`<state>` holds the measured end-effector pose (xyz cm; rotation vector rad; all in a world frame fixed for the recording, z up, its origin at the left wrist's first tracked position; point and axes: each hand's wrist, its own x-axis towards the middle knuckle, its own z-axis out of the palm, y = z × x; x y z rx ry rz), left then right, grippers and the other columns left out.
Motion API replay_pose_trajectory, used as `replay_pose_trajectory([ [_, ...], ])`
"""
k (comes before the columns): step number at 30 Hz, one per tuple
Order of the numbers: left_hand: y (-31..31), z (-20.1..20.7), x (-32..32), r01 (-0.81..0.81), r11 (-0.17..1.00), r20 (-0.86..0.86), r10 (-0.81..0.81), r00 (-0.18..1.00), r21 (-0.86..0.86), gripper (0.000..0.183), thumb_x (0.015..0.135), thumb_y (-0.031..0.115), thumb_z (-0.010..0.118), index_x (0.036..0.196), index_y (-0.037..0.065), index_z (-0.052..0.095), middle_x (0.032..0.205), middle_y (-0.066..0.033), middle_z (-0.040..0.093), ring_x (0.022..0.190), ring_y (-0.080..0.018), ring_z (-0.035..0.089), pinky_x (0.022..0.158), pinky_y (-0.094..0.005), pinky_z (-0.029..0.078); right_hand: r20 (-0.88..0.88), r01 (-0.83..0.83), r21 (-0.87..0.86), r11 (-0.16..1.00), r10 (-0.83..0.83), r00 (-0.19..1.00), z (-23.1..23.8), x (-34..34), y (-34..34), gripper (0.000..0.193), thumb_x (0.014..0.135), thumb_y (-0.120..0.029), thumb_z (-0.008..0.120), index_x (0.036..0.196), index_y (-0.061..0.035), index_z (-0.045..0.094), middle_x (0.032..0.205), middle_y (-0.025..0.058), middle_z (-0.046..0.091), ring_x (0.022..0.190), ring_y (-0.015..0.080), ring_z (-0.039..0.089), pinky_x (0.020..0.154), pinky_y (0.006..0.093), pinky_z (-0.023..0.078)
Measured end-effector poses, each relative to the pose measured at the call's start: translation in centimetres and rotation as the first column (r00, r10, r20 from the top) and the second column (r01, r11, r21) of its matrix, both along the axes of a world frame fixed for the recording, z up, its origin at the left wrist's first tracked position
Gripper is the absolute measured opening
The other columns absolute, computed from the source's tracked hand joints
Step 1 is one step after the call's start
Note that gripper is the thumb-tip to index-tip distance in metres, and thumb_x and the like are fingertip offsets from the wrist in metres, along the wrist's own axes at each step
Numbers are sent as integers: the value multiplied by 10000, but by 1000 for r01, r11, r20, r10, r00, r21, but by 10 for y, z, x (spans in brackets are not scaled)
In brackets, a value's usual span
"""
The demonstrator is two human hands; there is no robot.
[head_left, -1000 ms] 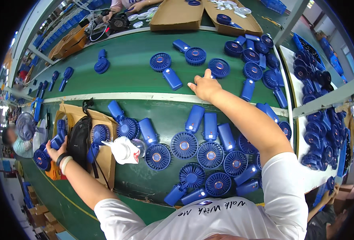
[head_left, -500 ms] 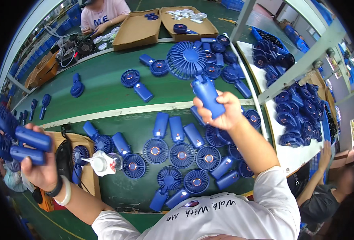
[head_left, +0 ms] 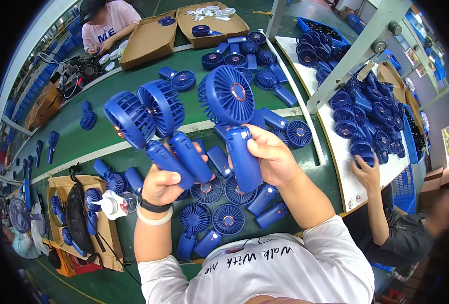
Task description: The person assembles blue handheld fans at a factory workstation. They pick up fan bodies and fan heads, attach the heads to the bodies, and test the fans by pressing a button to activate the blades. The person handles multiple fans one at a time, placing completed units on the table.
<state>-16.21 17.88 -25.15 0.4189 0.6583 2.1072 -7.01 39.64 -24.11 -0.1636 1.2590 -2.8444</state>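
My left hand (head_left: 162, 186) is closed around the handles of two blue handheld fans (head_left: 169, 161), their round heads tilted up and to the left, side by side. In my right hand (head_left: 274, 158) is one more blue handheld fan (head_left: 243, 156), gripped by its handle, its caged head standing upright. Both hands are raised over the bench, close to each other. Beneath them several blue handheld fans (head_left: 228, 219) lie on the green surface, partly hidden by my hands. A white bottle (head_left: 115, 204) stands left of my left wrist.
Beyond runs a green belt (head_left: 128, 101) with scattered fans. An open cardboard box (head_left: 114, 243) holding a black pouch (head_left: 76, 207) sits left. Fans pile up on a white table (head_left: 353, 195) at right, where a co-worker's hand (head_left: 367, 172) touches one. Cardboard trays (head_left: 151, 43) and another person are at the back.
My left hand has swung from the far left to the middle with its two fans. My right hand has drawn slightly closer and lower with its fan. The co-worker's hand has reached the pile.
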Motion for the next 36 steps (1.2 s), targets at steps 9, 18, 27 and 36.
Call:
replay_pose_trajectory([
  [9, 22, -29, 26, 93, 992, 90, -101, 991, 88, 723, 608, 73, 667, 1269, 54, 374, 1146, -172, 480, 1107, -347, 494, 915, -472, 459, -16, 226, 250, 941, -229, 973, -15, 3, 2, 373, 834, -83, 616, 1162, -12, 454, 1092, 54, 552, 1012, 121, 529, 900, 290, 421],
  [18, 31, -26, 47, 21, 999, 6, -21, 1000, -31, 783, 627, 23, 685, 1324, 65, 331, 1320, -190, 400, 1218, -363, 419, 969, -499, 412, -6, 215, 261, 941, -221, 975, -33, 3, 17, 360, 826, -76, 618, 1140, -8, 455, 1076, 52, 546, 986, 111, 532, 875, 280, 432],
  [27, 76, -13, 61, -255, 880, -538, 0, 843, -400, 510, 685, 34, 691, 1152, -20, 491, 1055, -97, 578, 975, -191, 559, 854, -325, 462, -192, 196, 306, 932, -142, 971, -69, 19, 1, 824, 731, -306, 753, 1345, 19, 311, 1319, 130, 420, 1229, 251, 393, 1046, 369, 292],
  [36, 83, 6, 121, -638, 743, -945, -319, -70, -203, 978, 638, 149, 757, 1354, -88, 136, 1392, -369, 93, 1313, -542, 67, 1050, -590, 109, -119, -139, -431, 891, 97, 988, -53, 31, 19, 1060, 631, -542, 714, 1385, 10, 212, 1349, 196, 363, 1217, 340, 424, 1013, 496, 361],
])
